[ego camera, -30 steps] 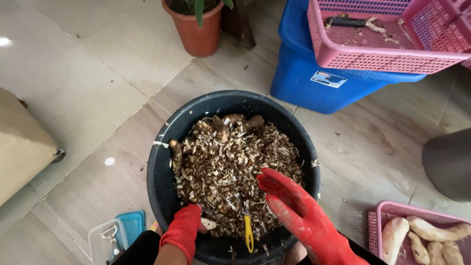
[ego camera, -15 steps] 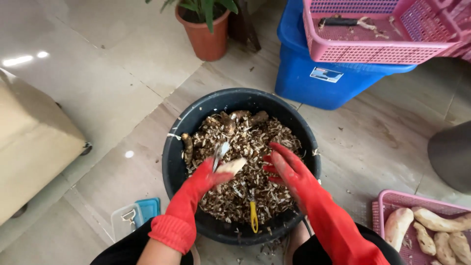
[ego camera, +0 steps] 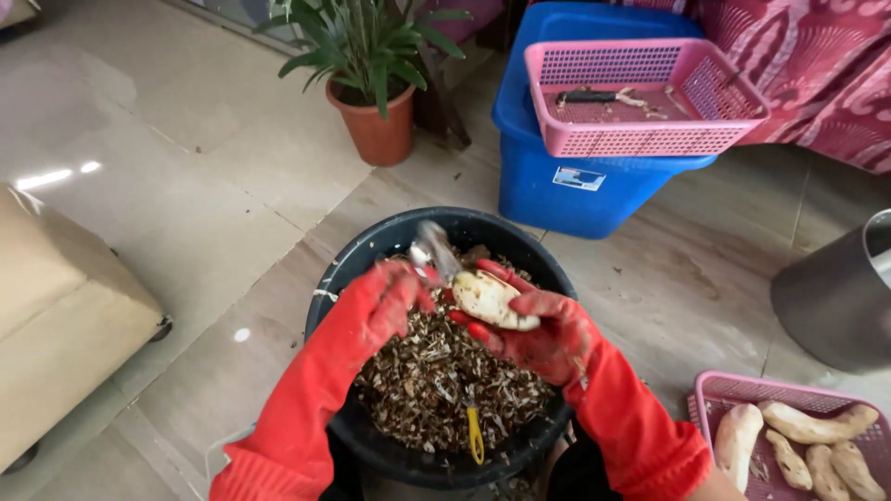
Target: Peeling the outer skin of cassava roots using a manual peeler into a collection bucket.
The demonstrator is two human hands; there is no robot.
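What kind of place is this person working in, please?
Probably a home, on a tiled floor in a living area or porch, used for peeling roots. A leafy plant in a terracotta pot, a beige cushioned seat and a blue plastic storage box suggest a household, not a commercial kitchen.

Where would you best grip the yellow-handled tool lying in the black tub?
Take the yellow-handled tool by its yellow handle, coming from above at the tub's near rim. The handle lies flat on the peelings with its end toward the person, while the metal end is half buried. Both hands are busy: left hand, right hand.
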